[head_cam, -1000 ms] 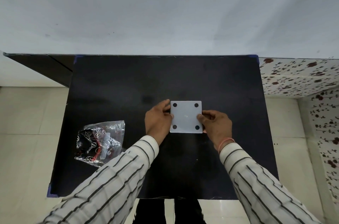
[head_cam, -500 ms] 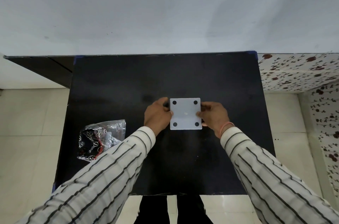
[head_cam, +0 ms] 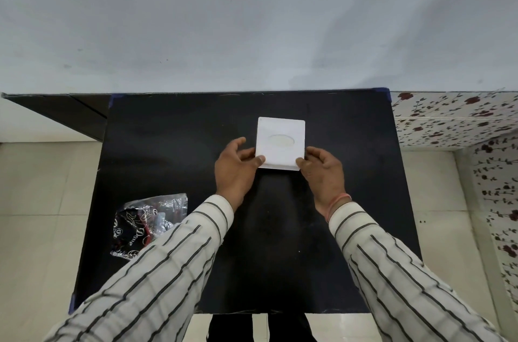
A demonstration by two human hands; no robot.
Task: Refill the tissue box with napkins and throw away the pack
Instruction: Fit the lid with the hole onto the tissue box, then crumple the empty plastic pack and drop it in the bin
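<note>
A white square tissue box (head_cam: 281,142) stands in the middle of the black table (head_cam: 173,145), its top side up, with an oval slot showing pale napkin inside. My left hand (head_cam: 235,172) grips the box's near left corner, thumb on top. My right hand (head_cam: 322,170) grips its near right corner. An empty, crumpled plastic pack (head_cam: 145,225) with black and red print lies on the table's near left part, partly hidden by my left sleeve.
A grey wall rises right behind the table. A dark shelf (head_cam: 64,114) runs off to the left. A floral-patterned surface (head_cam: 454,120) stands to the right. Pale floor tiles surround the table.
Earlier the box showed its underside with four black feet. Both hands have turned it over, and its slotted top now faces up, a little farther from me.
</note>
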